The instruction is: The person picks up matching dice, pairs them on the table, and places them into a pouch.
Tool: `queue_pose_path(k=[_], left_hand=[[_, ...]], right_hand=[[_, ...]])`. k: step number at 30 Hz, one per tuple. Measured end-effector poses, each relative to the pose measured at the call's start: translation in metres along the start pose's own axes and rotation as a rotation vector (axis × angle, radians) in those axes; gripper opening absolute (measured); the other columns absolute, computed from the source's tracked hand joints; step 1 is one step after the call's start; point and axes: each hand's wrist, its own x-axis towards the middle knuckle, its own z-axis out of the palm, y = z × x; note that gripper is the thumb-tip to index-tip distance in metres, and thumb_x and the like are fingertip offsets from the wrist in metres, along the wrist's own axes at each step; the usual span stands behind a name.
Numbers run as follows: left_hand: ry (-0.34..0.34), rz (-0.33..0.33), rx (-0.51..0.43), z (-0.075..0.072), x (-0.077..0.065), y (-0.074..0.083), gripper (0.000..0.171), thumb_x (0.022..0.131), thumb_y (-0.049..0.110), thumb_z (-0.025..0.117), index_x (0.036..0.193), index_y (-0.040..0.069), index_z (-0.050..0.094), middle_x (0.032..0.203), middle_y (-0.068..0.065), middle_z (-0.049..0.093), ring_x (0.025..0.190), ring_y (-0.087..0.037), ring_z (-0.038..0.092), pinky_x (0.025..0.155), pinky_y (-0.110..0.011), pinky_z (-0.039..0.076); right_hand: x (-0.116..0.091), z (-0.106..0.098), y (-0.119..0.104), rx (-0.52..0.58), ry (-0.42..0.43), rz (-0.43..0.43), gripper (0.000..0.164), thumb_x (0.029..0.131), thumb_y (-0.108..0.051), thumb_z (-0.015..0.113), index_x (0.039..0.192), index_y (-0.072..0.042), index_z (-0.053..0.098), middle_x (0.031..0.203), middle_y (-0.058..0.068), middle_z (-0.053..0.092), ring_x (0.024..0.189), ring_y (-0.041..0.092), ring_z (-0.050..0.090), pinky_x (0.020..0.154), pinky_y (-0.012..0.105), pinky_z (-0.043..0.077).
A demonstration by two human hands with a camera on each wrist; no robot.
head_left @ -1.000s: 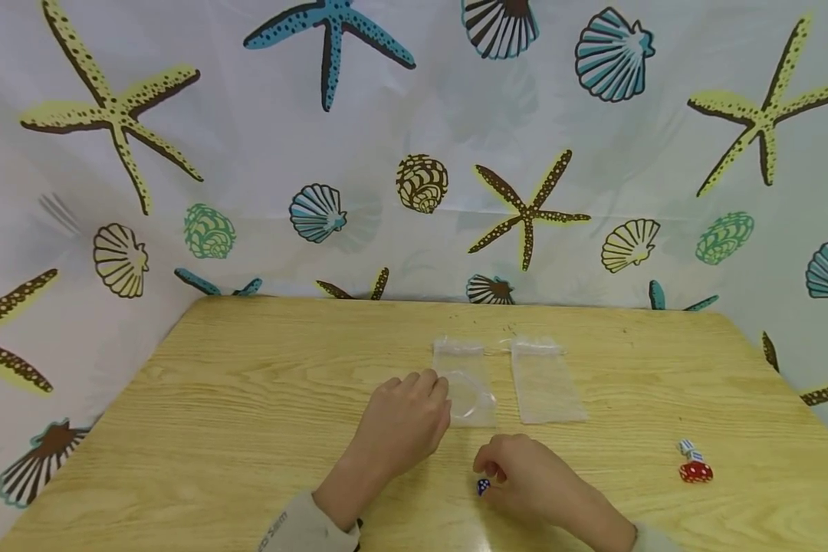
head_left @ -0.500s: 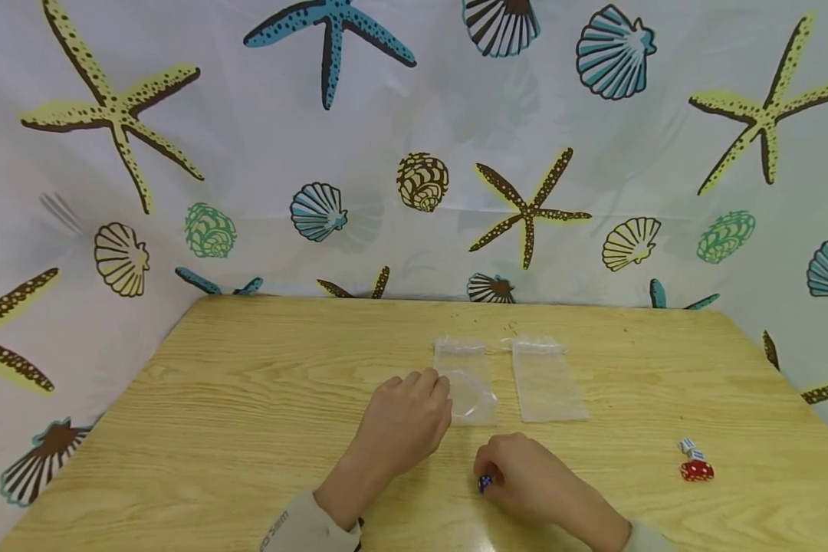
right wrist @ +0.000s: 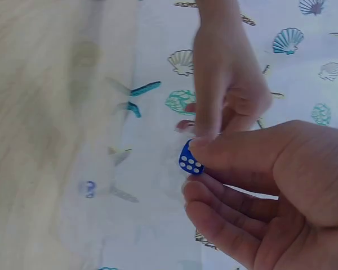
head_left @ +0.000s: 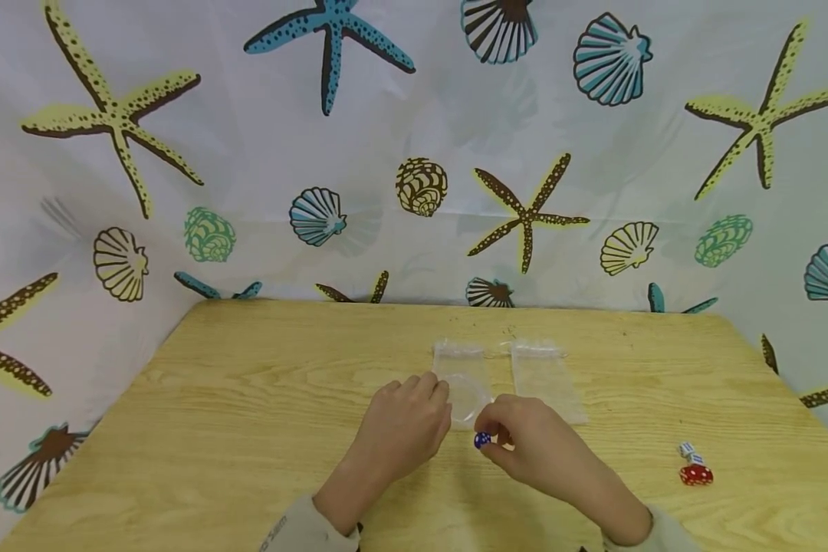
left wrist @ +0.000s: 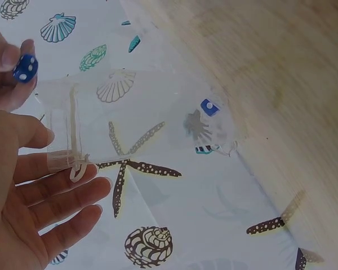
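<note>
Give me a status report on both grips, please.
Right grip: pinching blue, white-dotted cubic die. Left grip: holding clear, rectangular drawstring bag. Second blue die inside that bag. No obstruction seen between held die and bag.

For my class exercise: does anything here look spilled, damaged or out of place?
Nothing stands out as spilled, damaged or misplaced. The right hand pinches a blue die, the left hand holds a clear bag, the red and white dice sit grouped on the table, and two sheer bags lie beyond the hands.
</note>
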Motion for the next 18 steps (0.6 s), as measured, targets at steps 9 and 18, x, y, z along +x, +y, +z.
queue_pose_path(k=[9, 18], left_hand=[[0.000, 0.002, 0.000, 0.001, -0.001, 0.001, 0.022, 0.086, 0.031, 0.067, 0.091, 0.010, 0.071, 0.080, 0.000, 0.065, 0.061, -0.009, 0.059, 0.050, -0.020, 0.045], [-0.014, -0.004, -0.021, -0.001, 0.000, 0.001, 0.022, 0.087, 0.031, 0.067, 0.091, 0.010, 0.070, 0.080, 0.000, 0.064, 0.059, -0.009, 0.057, 0.049, -0.020, 0.044]], right_hand=[[0.015, 0.003, -0.008, -0.087, 0.177, 0.017, 0.012, 0.077, -0.006, 0.077, 0.085, -0.010, 0.069, 0.083, -0.002, 0.058, 0.068, 0.009, 0.053, 0.059, 0.018, 0.045], [0.022, 0.019, -0.004, -0.183, 0.321, 0.105, 0.015, 0.072, -0.009, 0.082, 0.079, -0.013, 0.069, 0.108, 0.010, 0.055, 0.088, 0.023, 0.054, 0.063, 0.030, 0.049]])
